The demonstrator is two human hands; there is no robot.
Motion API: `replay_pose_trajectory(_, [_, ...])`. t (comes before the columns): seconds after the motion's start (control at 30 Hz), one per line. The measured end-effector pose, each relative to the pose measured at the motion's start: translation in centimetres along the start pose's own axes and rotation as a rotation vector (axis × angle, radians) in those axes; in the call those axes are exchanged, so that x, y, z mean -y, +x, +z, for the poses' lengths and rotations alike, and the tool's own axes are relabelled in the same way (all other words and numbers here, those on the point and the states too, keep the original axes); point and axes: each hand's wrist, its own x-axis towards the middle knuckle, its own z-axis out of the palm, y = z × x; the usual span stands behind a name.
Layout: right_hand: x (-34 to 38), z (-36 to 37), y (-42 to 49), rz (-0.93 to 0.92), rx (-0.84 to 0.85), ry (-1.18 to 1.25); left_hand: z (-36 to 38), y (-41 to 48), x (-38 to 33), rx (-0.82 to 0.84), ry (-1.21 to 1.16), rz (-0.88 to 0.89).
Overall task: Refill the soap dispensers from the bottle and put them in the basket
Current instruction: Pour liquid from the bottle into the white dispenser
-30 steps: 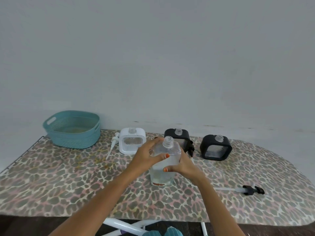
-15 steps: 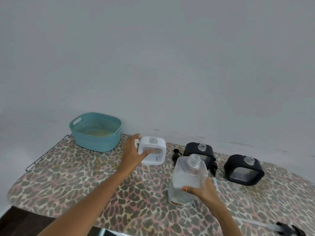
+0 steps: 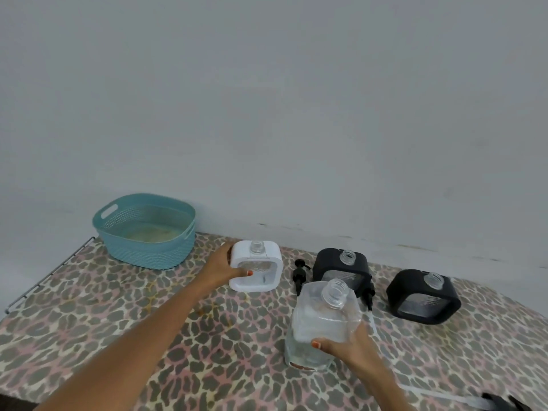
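Note:
A clear uncapped refill bottle (image 3: pixel 320 321) stands near the front of the leopard-print board, my right hand (image 3: pixel 347 348) wrapped around its right side. My left hand (image 3: pixel 221 268) grips the left side of the white soap dispenser (image 3: pixel 258 269), which stands upright with its neck uncovered. Two black dispensers stand to the right, one (image 3: pixel 341 268) just behind the bottle, the other (image 3: pixel 424 296) further right; both have no pump in them. The teal basket (image 3: pixel 145 232) sits at the back left.
A black pump head (image 3: pixel 299 272) lies between the white and black dispensers. Another pump with a long tube (image 3: pixel 462 400) lies at the front right corner. The board's wire rack edge (image 3: pixel 47 275) runs along the left. A grey wall stands close behind.
My left hand left the bottle, reached left and took hold of the white dispenser. My right hand kept the bottle. The view shifted left and closer.

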Motion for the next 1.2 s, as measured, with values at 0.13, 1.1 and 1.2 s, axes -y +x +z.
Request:
replay_pose_trajectory(0.13, [-0.3,-0.1,0.0,0.01,-0.009,0.02,-0.4,-0.8,0.4,-0.002,-0.007,0.025])
replay_pose_trajectory(1.1, [6.3,-3.9,-4.7,-0.452,-0.447,-0.588,-1.9,-14.4,-6.1,0.215,-0.265,0.308])
replay_pose_trajectory(1.2, [7.7,-4.5,-4.3,-0.507,-0.456,-0.652,-1.5,-15.3,-6.8,0.241,-0.268,0.329])
